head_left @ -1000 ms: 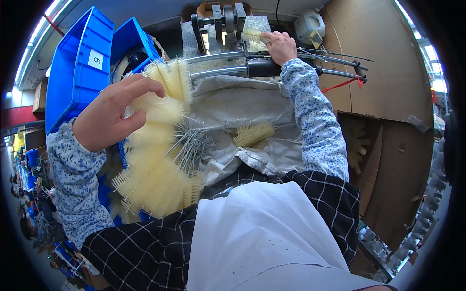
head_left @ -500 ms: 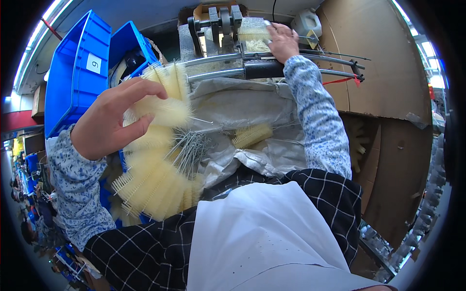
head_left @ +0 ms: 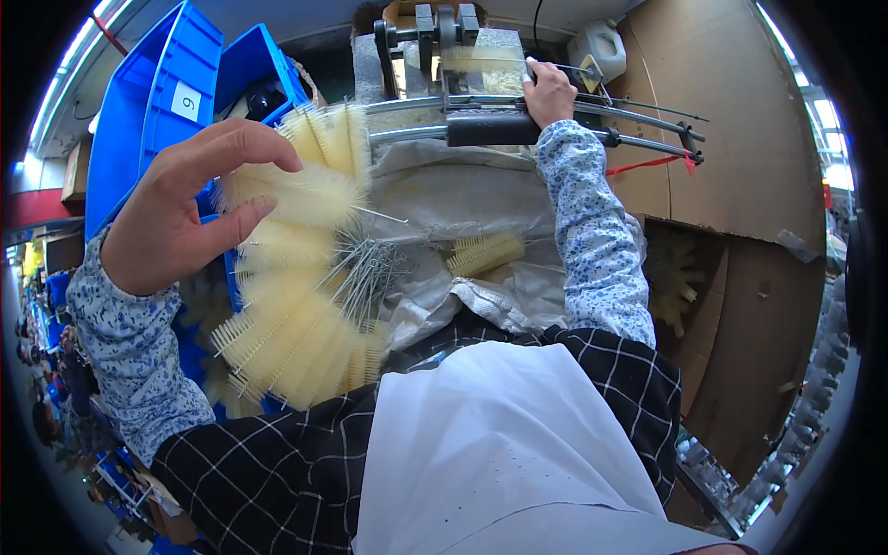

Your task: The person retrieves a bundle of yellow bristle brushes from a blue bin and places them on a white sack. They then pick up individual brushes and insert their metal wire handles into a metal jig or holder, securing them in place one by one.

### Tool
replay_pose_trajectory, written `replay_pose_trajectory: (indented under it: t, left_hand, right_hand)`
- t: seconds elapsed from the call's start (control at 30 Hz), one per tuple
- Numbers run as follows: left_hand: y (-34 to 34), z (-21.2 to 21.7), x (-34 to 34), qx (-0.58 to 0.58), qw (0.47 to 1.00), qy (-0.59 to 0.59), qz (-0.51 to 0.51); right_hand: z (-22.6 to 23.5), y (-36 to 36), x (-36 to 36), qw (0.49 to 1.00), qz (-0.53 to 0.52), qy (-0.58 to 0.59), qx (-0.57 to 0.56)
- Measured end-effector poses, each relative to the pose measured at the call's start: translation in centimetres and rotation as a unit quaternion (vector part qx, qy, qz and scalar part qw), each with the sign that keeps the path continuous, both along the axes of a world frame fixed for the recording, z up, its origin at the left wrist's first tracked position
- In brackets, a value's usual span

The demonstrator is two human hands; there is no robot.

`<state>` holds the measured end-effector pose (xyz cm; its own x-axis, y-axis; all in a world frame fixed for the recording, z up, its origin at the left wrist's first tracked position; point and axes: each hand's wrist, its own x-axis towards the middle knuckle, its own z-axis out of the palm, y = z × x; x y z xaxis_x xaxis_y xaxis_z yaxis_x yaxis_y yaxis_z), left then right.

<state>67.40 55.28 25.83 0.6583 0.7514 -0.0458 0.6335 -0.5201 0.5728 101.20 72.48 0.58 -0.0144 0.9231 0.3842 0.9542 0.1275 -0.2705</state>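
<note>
Workshop, likely factory floor: machine (head_left: 425, 42) with wheel (head_left: 448, 30) and metal rails (head_left: 407, 133), heap of pale brushes (head_left: 296, 347) with wire stems (head_left: 359, 285), blue plastic bins (head_left: 166, 139), plastic jug (head_left: 598, 48), large cardboard (head_left: 731, 129); small, blurred clutter (head_left: 55, 356) along left edge.

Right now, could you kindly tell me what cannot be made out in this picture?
All in the head view:
Underside of the bare right hand: hidden by its own back.
Individual bristles of the pale, elongated brush beside it: lost to blur.
Whether the bare left hand grips the cream, cylindrical bristle brush: its own fingers overlap the bristles.
Lower end of the white draped apron: cut off by the lower edge.
</note>
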Motion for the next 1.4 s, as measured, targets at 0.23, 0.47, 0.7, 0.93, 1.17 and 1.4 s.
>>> replay_pose_trajectory:
  t: [0.23,0.47,0.7,0.93,1.17,1.4]
  left_hand:
    - [-0.1,-0.4,0.2,0.012,1.000,-0.013,-0.004]
    - [0.7,-0.5,1.2,-0.023,1.000,0.012,-0.016]
    - [0.1,-1.2,0.6,0.052,0.999,0.003,-0.002]
    - [0.1,-1.3,-0.8,0.078,0.996,-0.024,0.037]
    - [1.4,-1.9,0.1,0.007,0.999,-0.039,-0.017]
    - [1.9,-4.0,0.9,-0.039,0.992,-0.115,-0.018]
  right_hand:
    - [1.1,-1.3,-7.8,0.999,-0.003,-0.024,-0.048]
    - [1.0,-1.5,-9.9,0.999,-0.003,-0.007,-0.044]
    - [1.0,-1.2,-5.6,0.998,0.007,-0.040,-0.038]
    - [-0.7,2.1,5.2,0.998,0.038,-0.026,-0.031]
    - [1.3,3.9,8.2,0.988,0.022,-0.133,-0.071]
    - [8.9,-3.8,12.9,0.884,0.161,0.177,-0.401]
